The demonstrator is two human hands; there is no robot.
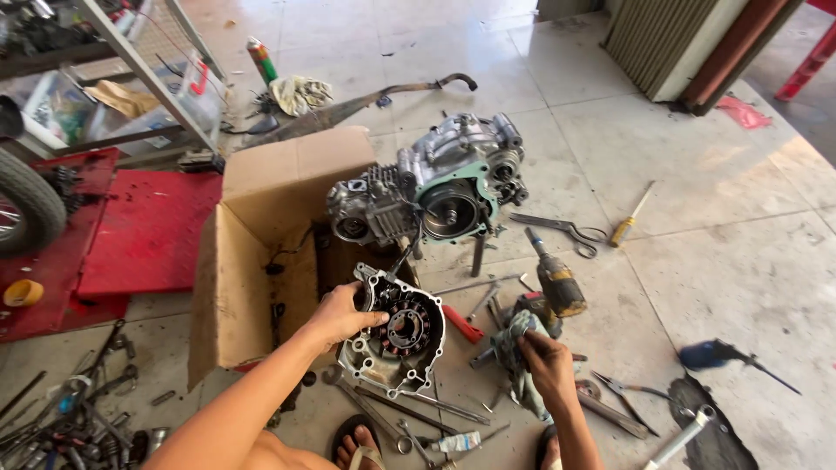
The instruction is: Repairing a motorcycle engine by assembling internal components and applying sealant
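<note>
My left hand [338, 318] grips the upper left edge of a metal engine side cover [396, 335] with a round coil stator inside, held tilted above the floor. My right hand [544, 359] is closed on a dirty grey-green rag [515, 348] just right of the cover. Behind them a motorcycle engine [431, 187] with a green gasket face stands on the tiled floor, a black wire running from it down toward the cover.
An open cardboard box [261, 244] stands left of the engine. Scissors [562, 228], a yellow-handled screwdriver [629, 222], a cordless driver [553, 283], pliers [623, 392] and wrenches lie around. A red ramp [148, 231], tyre [30, 204] and loose tools [70, 409] sit left. My sandalled foot [359, 448] is below.
</note>
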